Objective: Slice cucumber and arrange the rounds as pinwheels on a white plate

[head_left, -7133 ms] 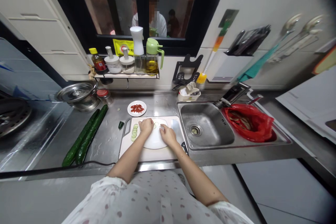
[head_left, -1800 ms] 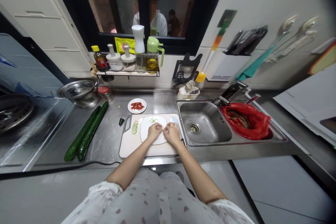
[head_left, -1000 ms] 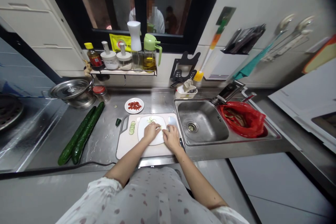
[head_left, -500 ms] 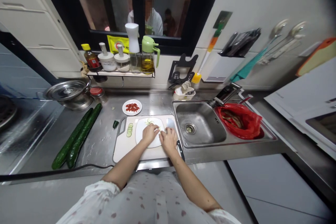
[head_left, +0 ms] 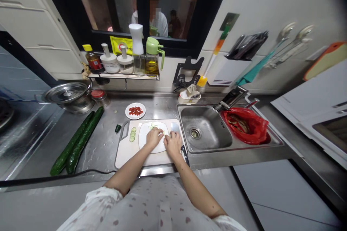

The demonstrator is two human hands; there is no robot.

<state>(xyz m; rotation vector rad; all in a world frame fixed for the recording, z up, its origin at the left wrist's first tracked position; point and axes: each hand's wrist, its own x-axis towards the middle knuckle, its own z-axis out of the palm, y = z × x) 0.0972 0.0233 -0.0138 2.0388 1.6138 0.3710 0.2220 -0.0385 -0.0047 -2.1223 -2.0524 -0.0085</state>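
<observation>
A white plate lies on a pale cutting board, with thin cucumber slices along its far side. Over the plate, my left hand has its fingers bent in a pinch on a pale green cucumber slice. My right hand comes in from the right, fingers curled and fingertips close to the left ones at the same slice; its grip is partly hidden. More cucumber slices overlap in a row on the board's left. A knife with a black handle lies under and beside my right hand.
Two whole cucumbers lie left, near a cucumber end. Behind the board is a small plate of red pieces. The sink is right, beside a red bag. A seasoning shelf hangs behind.
The view has shifted slightly, moving the counter a little to the left. Both hands stay over the plate with almost the same finger pose.
</observation>
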